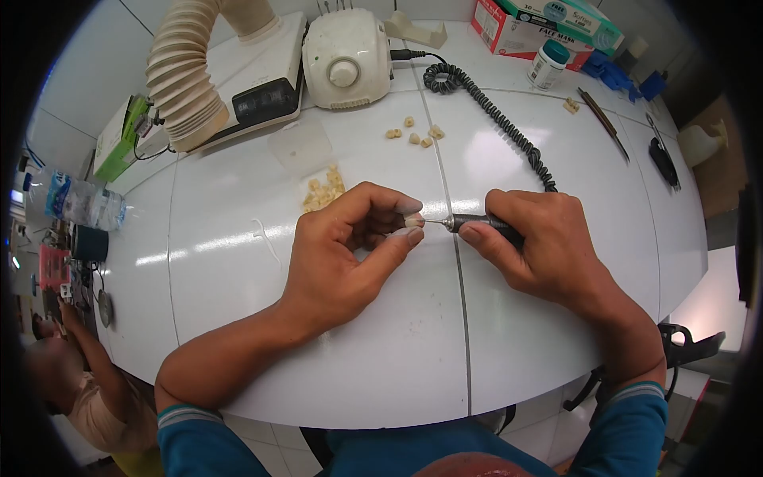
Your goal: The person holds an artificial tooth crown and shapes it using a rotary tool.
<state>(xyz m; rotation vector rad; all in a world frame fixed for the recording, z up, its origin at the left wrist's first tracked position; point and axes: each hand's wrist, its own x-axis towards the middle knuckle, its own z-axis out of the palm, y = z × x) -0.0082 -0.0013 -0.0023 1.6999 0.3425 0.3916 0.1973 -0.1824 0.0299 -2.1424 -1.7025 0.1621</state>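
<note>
My left hand (pixel 338 258) pinches a small tooth-shaped dental crown (pixel 412 221) between thumb and fingertips. In my right hand (pixel 548 238) is a black rotary handpiece (pixel 470 223), gripped with its thin metal bur pointing left. The bur's tip meets the crown or lies right beside it; which one I cannot tell. Just beyond my left hand is a heap of yellowish tooth-like pieces (pixel 322 191). Several more loose crowns (pixel 427 143) lie farther back. A coiled black cord (pixel 509 123) runs from the handpiece side to a white control box (pixel 346 63).
A ribbed suction hose (pixel 183 83) arches over the back left, near a translucent tray (pixel 300 149). Mask boxes (pixel 548 32) and a white bottle (pixel 548 65) stand back right. A slim brown tool (pixel 604 125) and a black-handled tool (pixel 662 161) lie right. Another person (pixel 103 405) is at far left.
</note>
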